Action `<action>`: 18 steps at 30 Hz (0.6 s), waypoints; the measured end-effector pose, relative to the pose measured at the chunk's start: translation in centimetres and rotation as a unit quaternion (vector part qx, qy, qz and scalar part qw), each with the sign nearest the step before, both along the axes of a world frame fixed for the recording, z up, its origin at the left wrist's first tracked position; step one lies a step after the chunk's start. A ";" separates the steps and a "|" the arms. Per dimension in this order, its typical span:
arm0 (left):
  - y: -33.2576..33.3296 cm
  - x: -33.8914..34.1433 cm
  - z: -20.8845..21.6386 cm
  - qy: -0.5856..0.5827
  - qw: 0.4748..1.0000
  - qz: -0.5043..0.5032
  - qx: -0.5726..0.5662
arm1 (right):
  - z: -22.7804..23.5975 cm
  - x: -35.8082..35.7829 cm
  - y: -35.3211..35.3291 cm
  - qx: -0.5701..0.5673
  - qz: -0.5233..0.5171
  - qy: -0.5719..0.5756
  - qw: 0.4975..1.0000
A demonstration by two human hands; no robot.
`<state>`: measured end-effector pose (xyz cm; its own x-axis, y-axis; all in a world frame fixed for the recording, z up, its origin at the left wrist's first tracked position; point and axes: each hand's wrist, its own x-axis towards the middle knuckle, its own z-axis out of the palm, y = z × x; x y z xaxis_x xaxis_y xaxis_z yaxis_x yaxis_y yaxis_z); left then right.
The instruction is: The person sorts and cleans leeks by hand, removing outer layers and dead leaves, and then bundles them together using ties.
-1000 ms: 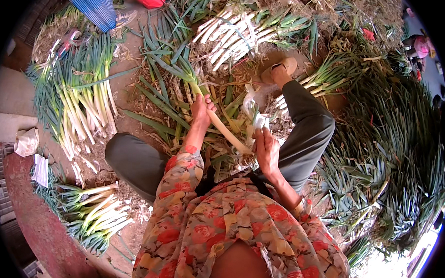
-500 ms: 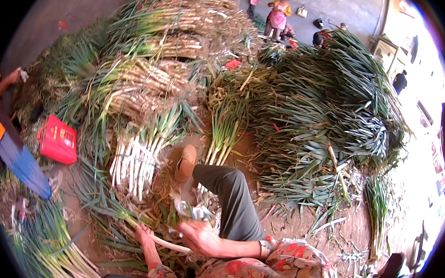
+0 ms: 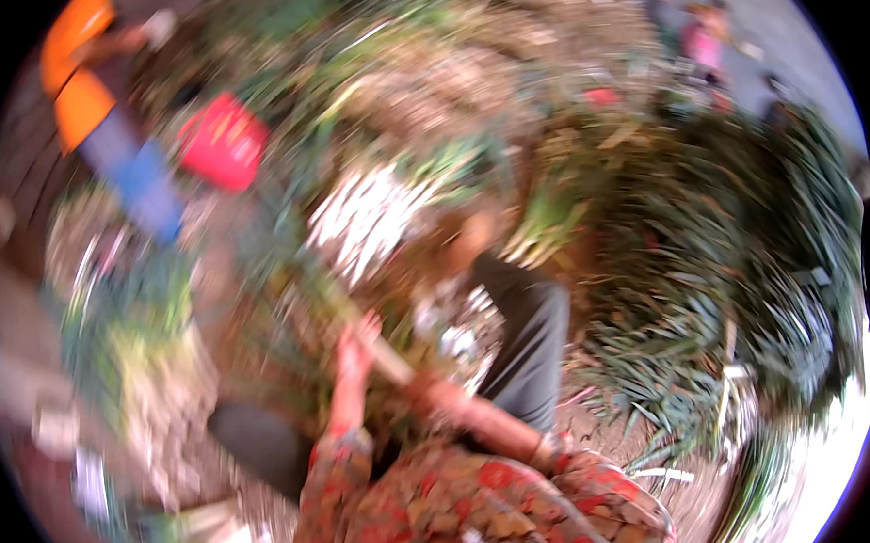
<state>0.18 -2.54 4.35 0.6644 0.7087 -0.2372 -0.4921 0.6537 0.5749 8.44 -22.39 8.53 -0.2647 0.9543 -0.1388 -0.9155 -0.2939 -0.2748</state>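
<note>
Motion smears this view. My left hand [image 3: 358,341] is closed around the stalk of a long green onion [image 3: 392,365], its leaves pointing away to the upper left. At the stalk's lower, pale end is my right hand [image 3: 438,396]; its fingers are too blurred to show whether they grip it. Beyond my hands lies a bundle of white-stemmed green onions [image 3: 369,216]. Pale, shiny plastic-like scraps [image 3: 454,334] lie beside my right knee.
A large heap of green onions [image 3: 706,260] fills the right side. More bundles [image 3: 157,352] lie at left. A red bag [image 3: 224,143] stands near a person in orange and blue [image 3: 86,107]. Other people [image 3: 705,46] are at the far right, by the wall.
The view has swung, so the scene sits farther right and tilted. My left hand still grips the green onion. My right hand stays near the stalk's pale end.
</note>
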 end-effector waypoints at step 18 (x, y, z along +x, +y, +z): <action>-12.0 -14.3 19.0 0.227 0.955 -0.017 0.189 | 8.9 -2.2 4.9 -0.053 -0.044 -0.316 0.946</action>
